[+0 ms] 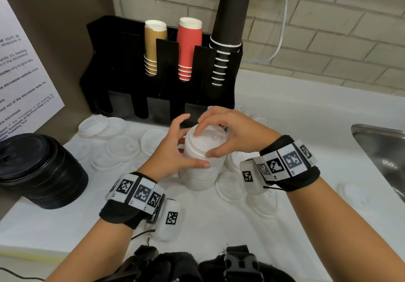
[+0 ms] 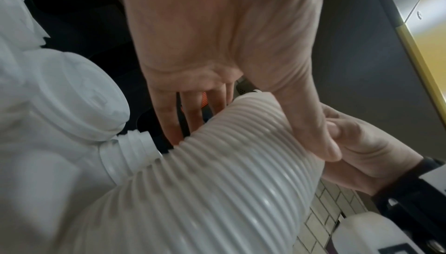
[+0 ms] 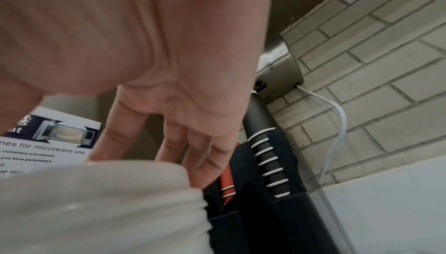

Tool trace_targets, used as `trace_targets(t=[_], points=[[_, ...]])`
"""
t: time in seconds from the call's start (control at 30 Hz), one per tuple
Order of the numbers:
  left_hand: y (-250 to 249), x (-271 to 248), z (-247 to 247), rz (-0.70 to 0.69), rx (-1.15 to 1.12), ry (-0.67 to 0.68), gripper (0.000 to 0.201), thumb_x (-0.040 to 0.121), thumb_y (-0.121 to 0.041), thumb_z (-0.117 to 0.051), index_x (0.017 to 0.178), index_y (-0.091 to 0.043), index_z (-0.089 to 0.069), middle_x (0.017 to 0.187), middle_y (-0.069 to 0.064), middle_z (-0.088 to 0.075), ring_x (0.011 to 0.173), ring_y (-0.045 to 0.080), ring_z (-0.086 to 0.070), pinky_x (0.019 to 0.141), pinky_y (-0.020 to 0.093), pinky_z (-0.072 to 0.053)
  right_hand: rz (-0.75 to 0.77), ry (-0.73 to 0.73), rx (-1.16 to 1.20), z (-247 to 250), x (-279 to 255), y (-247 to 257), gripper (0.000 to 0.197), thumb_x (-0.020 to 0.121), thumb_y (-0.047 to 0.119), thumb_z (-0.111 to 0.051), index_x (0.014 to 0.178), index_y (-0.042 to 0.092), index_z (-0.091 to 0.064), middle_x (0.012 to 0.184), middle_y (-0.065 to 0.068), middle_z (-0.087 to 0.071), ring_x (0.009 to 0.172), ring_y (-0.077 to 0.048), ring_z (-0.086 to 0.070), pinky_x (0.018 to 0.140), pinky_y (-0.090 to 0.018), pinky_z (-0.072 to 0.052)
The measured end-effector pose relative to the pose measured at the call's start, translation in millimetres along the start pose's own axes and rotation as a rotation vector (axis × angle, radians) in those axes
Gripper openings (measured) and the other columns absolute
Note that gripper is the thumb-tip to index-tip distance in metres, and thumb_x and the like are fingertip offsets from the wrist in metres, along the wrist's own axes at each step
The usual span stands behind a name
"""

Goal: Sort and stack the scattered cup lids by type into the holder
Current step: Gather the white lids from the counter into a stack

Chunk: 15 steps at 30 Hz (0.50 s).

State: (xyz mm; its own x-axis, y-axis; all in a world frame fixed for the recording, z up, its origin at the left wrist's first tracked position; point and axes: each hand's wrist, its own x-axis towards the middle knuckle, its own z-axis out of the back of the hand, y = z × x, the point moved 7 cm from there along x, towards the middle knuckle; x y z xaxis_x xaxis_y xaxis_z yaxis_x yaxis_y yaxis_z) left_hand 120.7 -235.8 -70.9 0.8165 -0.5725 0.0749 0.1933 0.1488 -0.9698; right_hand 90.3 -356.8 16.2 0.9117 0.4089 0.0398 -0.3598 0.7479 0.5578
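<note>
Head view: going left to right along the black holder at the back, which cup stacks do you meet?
In the holder: tan cup stack → red cup stack → tall black cup stack. The slot left of the tan cups holds no cups.

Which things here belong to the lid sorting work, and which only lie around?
Belong: tall stack of white plastic lids, left hand, right hand, scattered white lids, black lid stack, black plastic holder.
Lying about: steel sink, paper microwave notice.
</note>
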Motion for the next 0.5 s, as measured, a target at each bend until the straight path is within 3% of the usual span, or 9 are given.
trace_targets(t=[0.2, 0.27, 0.3, 0.37, 0.4, 0.43, 0.5], points=[[-5, 1, -1, -0.036, 0.007, 0.057, 0.101, 0.05, -0.035, -0.09, 0.137, -0.04, -0.038, 0.131, -0.015, -0.055, 0.117, 0.002, -0.055, 0.086, 0.012, -0.047, -0.013, 0.047, 0.028, -2, -1, -5, 0.049, 0.067, 0.028, -0.086, 0.11, 0.03, -0.063, 0.121, 0.003, -0.051, 0.116, -0.01, -0.047, 0.098, -0.025, -0.042], [-8, 2, -1, -0.044, 0.002, 0.07, 0.093, 0.055, -0.035, -0.088, 0.135, -0.042, -0.042, 0.13, -0.018, -0.055, 0.119, 0.001, -0.053, 0.089, 0.015, -0.047, 0.014, -0.017, 0.11, 10, -1, -12, 0.035, 0.073, 0.034, -0.081, 0.103, 0.031, -0.065, 0.115, 0.003, -0.057, 0.111, -0.008, -0.053, 0.088, -0.018, -0.046], [-9, 2, -1, -0.046, 0.007, 0.072, 0.088, 0.057, -0.036, -0.087, 0.134, -0.042, -0.044, 0.13, -0.018, -0.055, 0.12, 0.002, -0.053, 0.092, 0.018, -0.046, 0.008, -0.124, 0.189, 24, 0, -20, 0.022, 0.078, 0.033, -0.076, 0.098, 0.029, -0.065, 0.108, 0.005, -0.061, 0.103, -0.005, -0.057, 0.081, -0.016, -0.046], [-11, 3, 0, -0.047, 0.024, 0.074, 0.081, 0.059, -0.038, -0.084, 0.131, -0.039, -0.048, 0.129, -0.02, -0.055, 0.12, 0.003, -0.052, 0.094, 0.021, -0.044, -0.127, -0.414, 0.29, 56, 2, -55, 0.002, 0.088, 0.023, -0.066, 0.086, 0.024, -0.065, 0.092, 0.009, -0.064, 0.085, 0.003, -0.059, 0.073, -0.012, -0.043], [-11, 3, 0, -0.049, 0.032, 0.075, 0.079, 0.058, -0.039, -0.084, 0.129, -0.039, -0.049, 0.128, -0.02, -0.055, 0.119, 0.003, -0.052, 0.095, 0.021, -0.043, -0.253, -0.534, 0.256, 70, 2, -78, 0.007, 0.09, 0.019, -0.062, 0.085, 0.023, -0.064, 0.09, 0.008, -0.064, 0.081, 0.002, -0.057, 0.072, -0.013, -0.041], [-12, 4, 0, -0.052, 0.038, 0.078, 0.077, 0.058, -0.039, -0.083, 0.128, -0.038, -0.05, 0.127, -0.021, -0.056, 0.119, 0.003, -0.052, 0.095, 0.021, -0.044, -0.393, -0.558, 0.178, 76, 4, -101, 0.009, 0.092, 0.016, -0.058, 0.087, 0.021, -0.064, 0.094, 0.005, -0.063, 0.083, -0.003, -0.056, 0.072, -0.016, -0.04], [-13, 5, 0, -0.058, 0.041, 0.085, 0.075, 0.057, -0.038, -0.084, 0.125, -0.039, -0.052, 0.125, -0.022, -0.056, 0.117, 0.002, -0.053, 0.094, 0.018, -0.044, -0.654, -0.332, -0.002, 68, 15, -146, 0.018, 0.094, 0.017, -0.052, 0.106, 0.02, -0.065, 0.115, -0.006, -0.061, 0.1, -0.017, -0.055, 0.084, -0.023, -0.043]])
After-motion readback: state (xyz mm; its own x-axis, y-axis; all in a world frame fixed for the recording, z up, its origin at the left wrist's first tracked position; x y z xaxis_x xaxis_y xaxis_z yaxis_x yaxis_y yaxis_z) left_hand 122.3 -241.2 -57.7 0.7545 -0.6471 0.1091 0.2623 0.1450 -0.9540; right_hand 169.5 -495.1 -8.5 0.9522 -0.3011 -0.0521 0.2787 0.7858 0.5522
